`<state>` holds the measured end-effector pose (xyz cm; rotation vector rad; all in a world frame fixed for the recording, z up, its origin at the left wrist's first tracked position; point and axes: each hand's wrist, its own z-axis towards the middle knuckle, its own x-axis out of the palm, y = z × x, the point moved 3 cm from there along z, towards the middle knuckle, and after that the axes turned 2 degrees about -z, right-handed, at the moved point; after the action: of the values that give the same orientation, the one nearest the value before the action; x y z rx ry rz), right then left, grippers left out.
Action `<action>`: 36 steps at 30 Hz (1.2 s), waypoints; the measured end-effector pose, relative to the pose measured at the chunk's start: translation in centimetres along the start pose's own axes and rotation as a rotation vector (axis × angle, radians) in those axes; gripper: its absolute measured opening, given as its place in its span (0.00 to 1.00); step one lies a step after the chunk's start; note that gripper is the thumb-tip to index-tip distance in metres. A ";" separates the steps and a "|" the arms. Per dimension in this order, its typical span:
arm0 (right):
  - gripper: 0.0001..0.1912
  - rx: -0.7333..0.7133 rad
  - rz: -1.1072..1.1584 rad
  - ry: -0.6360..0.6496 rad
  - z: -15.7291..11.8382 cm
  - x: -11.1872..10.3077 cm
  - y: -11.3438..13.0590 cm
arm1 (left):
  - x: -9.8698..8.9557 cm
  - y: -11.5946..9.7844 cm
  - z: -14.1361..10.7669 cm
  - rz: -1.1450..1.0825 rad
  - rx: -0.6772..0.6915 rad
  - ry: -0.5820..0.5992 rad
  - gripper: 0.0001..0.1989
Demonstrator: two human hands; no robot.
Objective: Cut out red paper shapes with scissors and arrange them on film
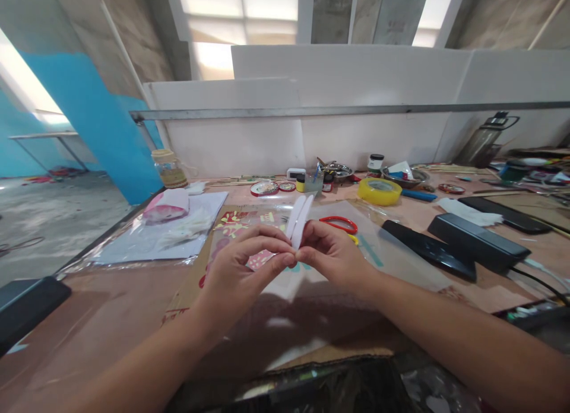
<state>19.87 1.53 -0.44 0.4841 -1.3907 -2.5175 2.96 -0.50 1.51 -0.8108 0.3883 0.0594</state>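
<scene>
Your left hand (252, 261) and right hand (336, 253): both grips closed, fingertips together, pinching lower end of white strips (298, 222). Strips stand up, slightly tilted, above middle of desk (107, 318). Red scissors (341, 224) lie just behind your right hand. Yellow tape roll (379, 191) is farther back, touching blue tool (418, 195) or near it; you cannot tell which. White paper (164, 244) lies on desk, left of your left hand.

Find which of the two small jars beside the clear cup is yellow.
The left jar, standing just left of the clear cup, is yellow; the right jar, on the cup's other side, is red.
</scene>
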 end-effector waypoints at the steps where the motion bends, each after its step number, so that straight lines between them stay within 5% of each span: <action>1: 0.09 -0.003 -0.001 -0.002 0.0 0.0 -0.1 | 0.0 0.0 0.0 0.008 -0.004 -0.001 0.03; 13: 0.09 0.036 0.053 -0.016 0.0 0.3 -0.6 | 0.6 -0.3 -0.1 0.137 0.058 -0.078 0.07; 23: 0.21 0.046 0.320 0.142 0.1 0.4 0.0 | -0.2 -0.1 0.1 0.128 0.155 -0.055 0.07; 36: 0.11 0.159 0.333 -0.063 0.5 -1.0 -0.6 | -2.2 1.6 1.0 0.359 0.160 -0.056 0.15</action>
<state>20.56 2.60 -0.52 0.1813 -1.5567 -2.1853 0.94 1.54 1.78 -0.5730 0.4762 0.3800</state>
